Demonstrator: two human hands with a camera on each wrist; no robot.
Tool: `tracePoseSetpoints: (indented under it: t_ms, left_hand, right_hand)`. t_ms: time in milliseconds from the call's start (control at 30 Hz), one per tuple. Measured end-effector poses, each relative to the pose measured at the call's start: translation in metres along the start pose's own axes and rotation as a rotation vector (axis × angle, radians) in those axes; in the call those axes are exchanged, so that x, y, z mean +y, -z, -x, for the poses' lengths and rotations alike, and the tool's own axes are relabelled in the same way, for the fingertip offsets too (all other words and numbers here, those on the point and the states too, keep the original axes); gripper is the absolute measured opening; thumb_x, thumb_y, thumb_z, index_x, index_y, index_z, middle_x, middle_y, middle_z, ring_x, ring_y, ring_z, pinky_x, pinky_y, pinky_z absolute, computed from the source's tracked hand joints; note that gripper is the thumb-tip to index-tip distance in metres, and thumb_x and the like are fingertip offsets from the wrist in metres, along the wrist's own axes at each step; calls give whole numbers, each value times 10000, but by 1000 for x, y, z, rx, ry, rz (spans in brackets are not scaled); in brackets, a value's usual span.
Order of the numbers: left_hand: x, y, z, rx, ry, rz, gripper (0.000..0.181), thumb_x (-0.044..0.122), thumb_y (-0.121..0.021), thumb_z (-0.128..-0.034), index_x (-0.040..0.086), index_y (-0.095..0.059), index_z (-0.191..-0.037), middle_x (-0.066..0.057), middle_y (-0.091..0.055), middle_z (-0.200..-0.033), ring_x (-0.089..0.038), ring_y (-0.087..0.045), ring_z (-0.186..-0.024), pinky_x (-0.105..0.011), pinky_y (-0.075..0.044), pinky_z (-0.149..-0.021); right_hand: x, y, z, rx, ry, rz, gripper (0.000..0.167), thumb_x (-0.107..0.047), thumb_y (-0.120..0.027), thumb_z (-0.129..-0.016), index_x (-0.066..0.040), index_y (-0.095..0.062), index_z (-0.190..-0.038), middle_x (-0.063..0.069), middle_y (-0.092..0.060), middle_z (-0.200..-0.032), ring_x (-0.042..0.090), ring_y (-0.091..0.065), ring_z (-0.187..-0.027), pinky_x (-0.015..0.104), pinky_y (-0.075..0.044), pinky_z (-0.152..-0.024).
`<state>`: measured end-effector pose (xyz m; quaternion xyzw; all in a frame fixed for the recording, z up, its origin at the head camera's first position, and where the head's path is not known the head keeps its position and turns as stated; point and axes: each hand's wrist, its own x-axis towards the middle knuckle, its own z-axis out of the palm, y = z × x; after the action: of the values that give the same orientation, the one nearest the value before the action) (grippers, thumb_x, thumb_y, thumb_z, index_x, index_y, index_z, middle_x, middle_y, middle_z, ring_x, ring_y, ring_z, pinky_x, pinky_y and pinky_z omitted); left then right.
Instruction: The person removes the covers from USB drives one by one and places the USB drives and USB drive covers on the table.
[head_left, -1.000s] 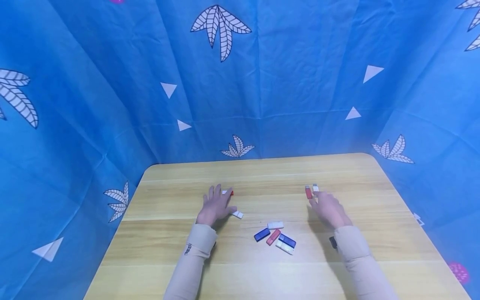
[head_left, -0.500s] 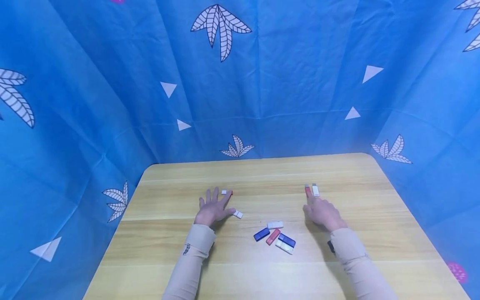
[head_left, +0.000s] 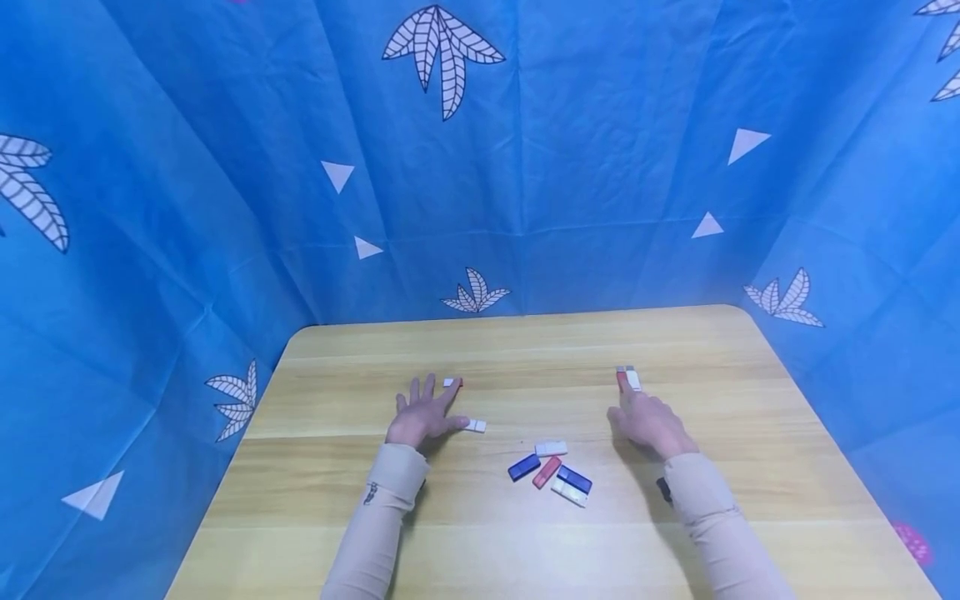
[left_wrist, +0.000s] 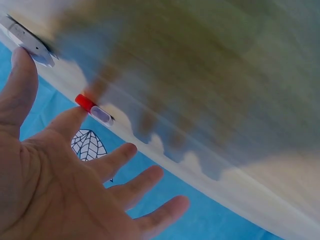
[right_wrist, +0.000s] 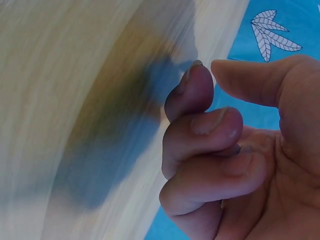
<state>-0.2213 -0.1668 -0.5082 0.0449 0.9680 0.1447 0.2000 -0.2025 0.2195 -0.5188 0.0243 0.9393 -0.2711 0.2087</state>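
Note:
My left hand (head_left: 423,417) lies spread low over the table's left part. Its thumb touches a white stick (head_left: 476,426), and its index fingertip rests on the red end of a red-and-white stick (left_wrist: 102,115). The right hand (head_left: 651,423) has its index finger on a red stick (head_left: 622,379) that lies beside a white stick (head_left: 633,381), both with metal ends pointing away. In the right wrist view the other fingers of this hand (right_wrist: 240,150) are bent and hold nothing; the sticks are hidden there.
Between and nearer than the hands lie a white stick (head_left: 551,448), a blue one (head_left: 524,467), a red one (head_left: 547,472), another blue one (head_left: 574,478) and another white one (head_left: 569,492). A blue curtain (head_left: 600,167) surrounds the wooden table (head_left: 525,550).
The right index finger has come onto the red stick, which has shifted right, against the white one. The white stick by my left thumb has turned from slanted to nearly level.

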Motion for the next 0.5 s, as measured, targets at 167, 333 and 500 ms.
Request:
tracePoseSetpoints:
  t_ms: [167, 333, 500]
  left_hand:
    - [-1, 1, 0, -11, 12, 30, 838, 560, -641, -933, 290, -241, -1618, -230, -79, -1702, -520, -11, -1559, -737, -52, -1222]
    - [-3, 3, -1, 55, -26, 28, 832, 542, -609, -963, 212, -227, -1625, -236, -78, -1701, -513, -40, -1560, -744, -56, -1217]
    - [-4, 6, -1, 221, -59, 52, 736, 484, -555, -1013, 149, -278, -1607, -237, -187, -1679, -480, -146, -1555, -739, -131, -1214]
  right_hand:
    - [-3, 3, 2, 28, 23, -6, 815, -381, -503, -1025, -104, -39, -1635, 134, -577, -777, 141, -421, -509, 310, -410, -479]
    - [-6, 6, 4, 100, 54, -50, 857, -310, -541, -1027, -74, 22, -1628, 157, -622, -811, 144, -450, -499, 301, -431, -464]
    - [-19, 8, 10, 187, 150, -59, 674, -251, -537, -1030, -28, -231, -1588, 207, -691, -1032, 178, -555, -612, 313, -469, -523]
